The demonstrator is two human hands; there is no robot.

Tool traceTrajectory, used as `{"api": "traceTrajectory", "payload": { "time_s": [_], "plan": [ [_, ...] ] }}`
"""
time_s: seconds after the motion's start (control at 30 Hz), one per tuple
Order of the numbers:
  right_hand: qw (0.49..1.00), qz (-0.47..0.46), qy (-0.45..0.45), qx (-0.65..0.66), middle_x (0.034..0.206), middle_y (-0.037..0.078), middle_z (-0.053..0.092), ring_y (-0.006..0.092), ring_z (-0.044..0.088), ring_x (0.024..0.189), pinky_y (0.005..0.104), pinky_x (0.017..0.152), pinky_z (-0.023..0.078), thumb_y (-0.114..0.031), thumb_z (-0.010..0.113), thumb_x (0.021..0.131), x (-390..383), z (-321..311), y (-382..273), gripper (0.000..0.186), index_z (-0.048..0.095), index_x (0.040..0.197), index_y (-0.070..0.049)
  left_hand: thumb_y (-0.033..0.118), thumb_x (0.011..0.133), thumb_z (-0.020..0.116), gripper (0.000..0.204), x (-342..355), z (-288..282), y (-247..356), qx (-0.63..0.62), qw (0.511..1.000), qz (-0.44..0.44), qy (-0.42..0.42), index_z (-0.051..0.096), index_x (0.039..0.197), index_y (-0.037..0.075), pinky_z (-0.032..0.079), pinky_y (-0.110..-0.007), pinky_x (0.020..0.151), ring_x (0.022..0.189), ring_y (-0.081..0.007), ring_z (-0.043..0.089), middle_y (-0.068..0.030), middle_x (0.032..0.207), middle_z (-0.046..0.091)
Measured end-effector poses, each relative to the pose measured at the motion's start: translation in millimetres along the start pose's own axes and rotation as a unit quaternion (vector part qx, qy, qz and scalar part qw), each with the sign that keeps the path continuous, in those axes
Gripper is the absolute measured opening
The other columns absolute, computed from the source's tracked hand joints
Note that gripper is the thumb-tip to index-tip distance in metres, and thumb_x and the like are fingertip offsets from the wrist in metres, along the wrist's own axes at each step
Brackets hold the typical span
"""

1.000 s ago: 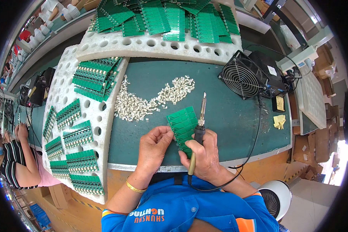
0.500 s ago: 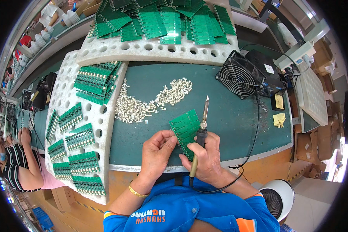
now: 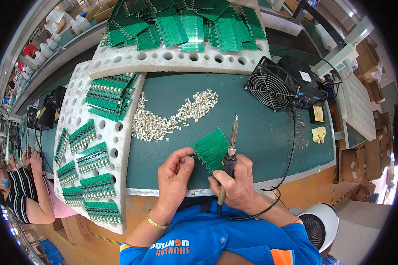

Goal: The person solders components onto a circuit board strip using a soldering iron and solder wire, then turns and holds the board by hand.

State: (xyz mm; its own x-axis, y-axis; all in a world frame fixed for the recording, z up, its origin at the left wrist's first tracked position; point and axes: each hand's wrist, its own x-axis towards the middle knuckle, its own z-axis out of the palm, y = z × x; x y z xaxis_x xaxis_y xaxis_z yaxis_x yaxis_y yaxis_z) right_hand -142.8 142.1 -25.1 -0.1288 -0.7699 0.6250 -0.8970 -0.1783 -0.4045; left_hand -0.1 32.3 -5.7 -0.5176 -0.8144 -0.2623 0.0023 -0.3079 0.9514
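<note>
My left hand (image 3: pixel 174 176) pinches the upper-left edge of a green circuit board (image 3: pixel 210 146), held tilted above the mat near the bench's front edge. My right hand (image 3: pixel 234 185) grips a soldering iron (image 3: pixel 229 161) with its bare metal tip pointing up, to the right of the board, and its fingers also meet the board's lower corner. Behind the board, a heap of small white connectors (image 3: pixel 157 123) lies on the dark green mat (image 3: pixel 287 150). A cord runs from the iron's handle toward the equipment at right.
Foam trays of boards stand at left (image 3: pixel 68 115) and back (image 3: pixel 115 62). A fan (image 3: pixel 269 86), black power unit (image 3: pixel 303 75) and yellow sponge (image 3: pixel 318 134) sit at right. A co-worker (image 3: pixel 22 194) works at far left. A round white appliance (image 3: pixel 318 225) stands below, right.
The board has shifted and turned slightly, with my left hand lower on the left and the iron's tip a little lower in the picture. The co-worker's hands have moved.
</note>
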Motion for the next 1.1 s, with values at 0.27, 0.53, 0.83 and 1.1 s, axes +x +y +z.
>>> {"api": "traceTrajectory", "payload": {
  "time_s": [0.27, 0.53, 0.83, 1.1],
  "plan": [
    [1.000, -0.018, 0.008, -0.020, 0.110, 0.017, 0.050, 0.0357, 0.050, 0.105, 0.0488, 0.086, 0.049, -0.009, 0.074, 0.072, -4, -3, 4, 0.050, 0.052, 0.117, -0.016, 0.014, 0.100, 0.056, 0.023, 4, -2, 3, -0.004, 1.000, 0.003, 0.002, 0.063, 0.120, 0.004, 0.031, -0.017, 0.055, 0.064, -0.0004, 0.039, 0.0047, 0.086, 0.054],
    [0.999, 0.029, -0.008, 0.026, 0.111, 0.019, 0.051, 0.0392, 0.052, 0.105, 0.0505, 0.087, 0.047, -0.004, 0.080, 0.067, -3, -9, 4, 0.060, 0.051, 0.118, -0.013, 0.014, 0.101, 0.056, 0.021, 14, -22, -6, 0.274, 0.934, 0.178, 0.144, 0.061, 0.118, 0.003, 0.032, -0.022, 0.056, 0.064, -0.0038, 0.037, 0.0053, 0.079, 0.047],
    [0.998, 0.041, -0.027, 0.036, 0.113, 0.021, 0.051, 0.0417, 0.052, 0.105, 0.0516, 0.088, 0.045, -0.003, 0.081, 0.065, -5, -6, 5, 0.064, 0.050, 0.121, -0.012, 0.002, 0.083, 0.072, 0.015, 45, -36, -4, 0.464, 0.825, 0.265, 0.184, 0.068, 0.098, 0.004, 0.048, -0.038, 0.060, 0.065, -0.0245, 0.060, -0.0105, 0.077, 0.059],
    [0.997, 0.048, -0.029, 0.046, 0.113, 0.021, 0.051, 0.0417, 0.052, 0.105, 0.0519, 0.088, 0.045, -0.002, 0.080, 0.065, -5, -4, 7, 0.065, 0.049, 0.121, -0.012, 0.002, 0.083, 0.073, 0.011, 51, -34, -7, 0.536, 0.786, 0.259, 0.168, 0.067, 0.093, 0.003, 0.052, -0.040, 0.066, 0.076, -0.0289, 0.068, -0.0133, 0.086, 0.067]
  ]
}}
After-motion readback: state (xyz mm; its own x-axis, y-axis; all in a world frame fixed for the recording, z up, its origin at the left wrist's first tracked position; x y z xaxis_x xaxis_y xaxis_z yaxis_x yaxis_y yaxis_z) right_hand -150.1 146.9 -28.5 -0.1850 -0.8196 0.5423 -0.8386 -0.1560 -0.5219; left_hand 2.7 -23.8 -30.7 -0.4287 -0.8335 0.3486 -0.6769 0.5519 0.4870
